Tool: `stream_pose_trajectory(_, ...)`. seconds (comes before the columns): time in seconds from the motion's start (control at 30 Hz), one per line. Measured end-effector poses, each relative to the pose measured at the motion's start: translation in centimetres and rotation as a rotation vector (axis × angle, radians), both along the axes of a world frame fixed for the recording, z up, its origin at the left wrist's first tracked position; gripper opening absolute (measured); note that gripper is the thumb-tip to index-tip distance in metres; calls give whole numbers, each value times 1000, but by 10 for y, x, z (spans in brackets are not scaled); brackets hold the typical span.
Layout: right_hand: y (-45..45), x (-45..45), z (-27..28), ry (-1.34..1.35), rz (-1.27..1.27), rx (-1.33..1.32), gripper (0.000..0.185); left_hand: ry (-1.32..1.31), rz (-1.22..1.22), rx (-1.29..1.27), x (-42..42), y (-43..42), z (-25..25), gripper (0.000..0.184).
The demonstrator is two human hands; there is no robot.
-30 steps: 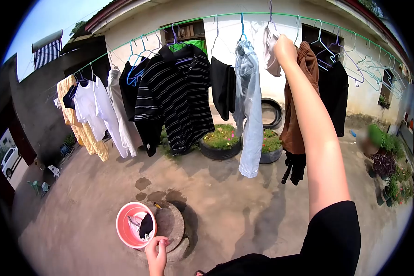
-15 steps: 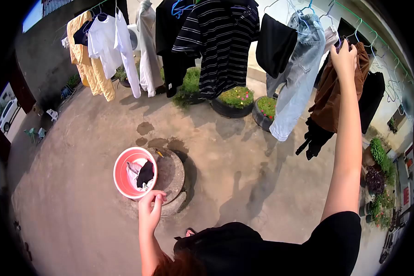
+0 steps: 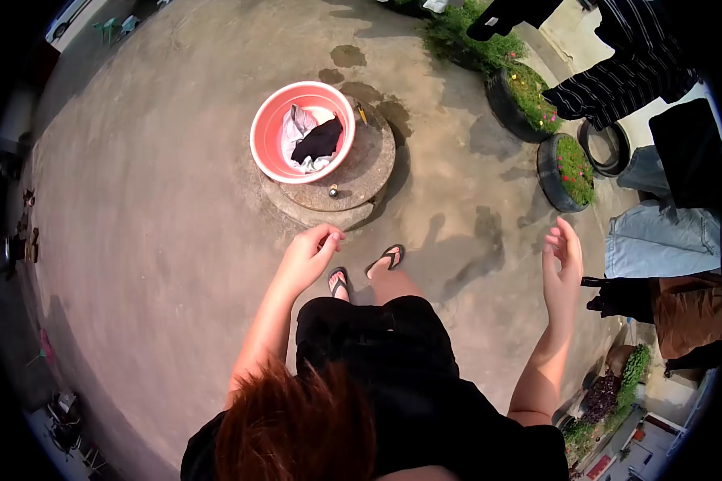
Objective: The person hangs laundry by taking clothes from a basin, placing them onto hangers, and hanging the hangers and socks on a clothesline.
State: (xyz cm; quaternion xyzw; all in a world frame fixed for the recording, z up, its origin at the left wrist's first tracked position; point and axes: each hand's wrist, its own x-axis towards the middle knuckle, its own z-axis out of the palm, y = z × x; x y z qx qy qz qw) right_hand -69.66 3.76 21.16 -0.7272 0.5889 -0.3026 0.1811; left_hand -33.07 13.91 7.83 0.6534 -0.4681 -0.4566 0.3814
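My left hand (image 3: 309, 255) hangs in front of the round concrete block, its fingers loosely bent and the thumb a little apart, with nothing visible in it. A pink basin (image 3: 260, 144) rests on the block beyond this hand. Inside the basin lie a black garment (image 3: 319, 141) and a whitish cloth (image 3: 297, 122). Out to the right is my right hand (image 3: 565, 260), open and holding nothing. Nearest to it hang the light blue jeans (image 3: 658, 244), the brown shorts (image 3: 690, 317) and a black garment (image 3: 627, 297).
The round concrete block (image 3: 375, 164) carries a small round object (image 3: 334, 191) and a thin yellow-orange item (image 3: 362, 112). Tyre planters (image 3: 550, 172) with flowers stand at the right, below a black striped shirt (image 3: 626, 88). Potted plants (image 3: 602, 398) line the lower right.
The view has swung down towards the basin and my feet. My right hand has let go of the hanging brown shorts or their hanger and has come down.
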Motion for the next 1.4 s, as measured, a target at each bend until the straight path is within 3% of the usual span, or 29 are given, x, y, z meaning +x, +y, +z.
stream_pose_trajectory(0.2,-57,58,-103,-53,189,461,38,-16,98,131,20,-44,-60,22)
stream_pose_trajectory(0.4,-140,137,-211,-31,507,640,27,32,285,194,45,-101,-94,27)
stream_pose_trajectory(0.63,-216,286,-328,28,800,637,20,134,349,241,98,-129,-159,27)
stream_pose_trajectory(0.77,-252,383,-411,-49,803,707,17,183,403,318,149,-126,-220,24)
stream_pose_trajectory(0.9,-290,470,-546,-106,705,743,19,233,489,403,197,-102,-273,23)
stream_pose_trajectory(0.93,-299,494,-574,-29,715,571,20,257,537,420,207,-94,-285,23)
stream_pose_trajectory(1.0,-324,535,-641,47,664,539,23,311,620,456,225,-74,-308,22)
stream_pose_trajectory(1.1,-356,588,-718,162,509,585,29,408,754,490,239,-33,-345,19)
stream_pose_trajectory(1.13,-373,599,-751,151,508,715,31,385,758,527,244,-25,-351,19)
stream_pose_trajectory(1.2,-385,618,-786,31,474,824,35,338,768,590,253,-14,-355,19)
stream_pose_trajectory(1.3,-370,644,-762,-191,335,1006,44,323,791,613,259,-3,-357,18)
stream_pose_trajectory(1.37,-367,645,-752,-199,256,1113,44,322,794,615,256,3,-354,18)
stream_pose_trajectory(1.4,-370,641,-744,-184,298,1031,44,322,793,611,255,4,-351,18)
